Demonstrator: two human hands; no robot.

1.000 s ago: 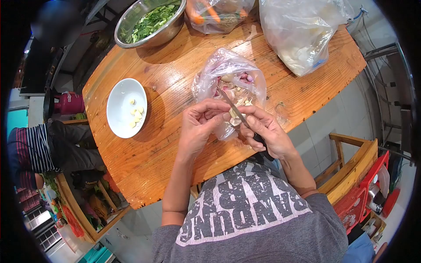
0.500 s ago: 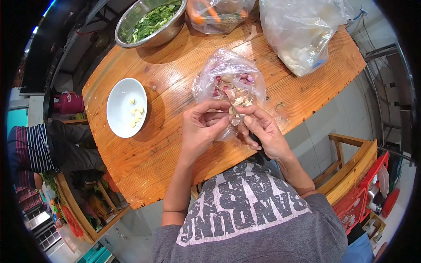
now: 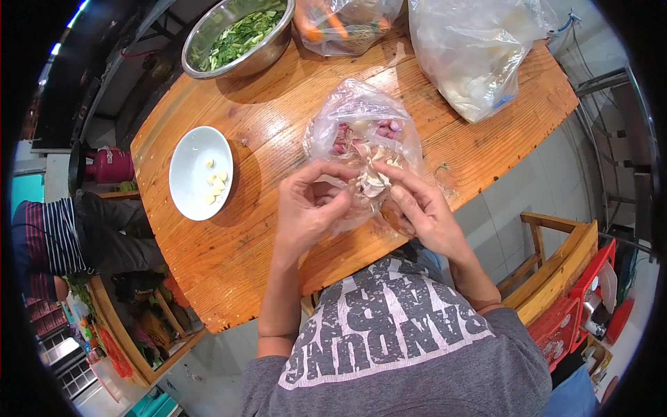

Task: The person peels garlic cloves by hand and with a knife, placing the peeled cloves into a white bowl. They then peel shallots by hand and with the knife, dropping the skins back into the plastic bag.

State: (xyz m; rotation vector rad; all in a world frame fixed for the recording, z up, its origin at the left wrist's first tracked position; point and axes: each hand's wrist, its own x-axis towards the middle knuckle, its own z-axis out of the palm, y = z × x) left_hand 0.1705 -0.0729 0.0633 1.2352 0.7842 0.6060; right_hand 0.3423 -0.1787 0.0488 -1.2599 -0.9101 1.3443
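Note:
Garlic skins and cloves [image 3: 374, 182] lie in the mouth of a clear plastic bag [image 3: 361, 97], with purple-skinned shallots [image 3: 388, 129] further in. My left hand [image 3: 313, 205] is at the near left side of the bag, fingers curled and thumb close to the forefinger; anything small between them cannot be made out. Over the bag's right side, my right hand [image 3: 425, 214] is closed, thumb and forefinger at the garlic skins. The small dark-handled knife seen in it earlier is now mostly hidden by the fingers. A white bowl [image 3: 184, 174] to the left holds several peeled garlic cloves [image 3: 217, 182].
On the wooden table [image 3: 271, 146], a steel bowl [image 3: 271, 52] of chopped greens, a bag of carrots [image 3: 333, 28] and a large plastic bag [image 3: 469, 62] stand along the far side. A wooden stool [image 3: 556, 267] is at right. Another person [image 3: 66, 233] stands at left.
My hands have moved apart slightly, the left one going left and down. More of the garlic skins shows between them. The knife's dark handle has largely gone out of sight.

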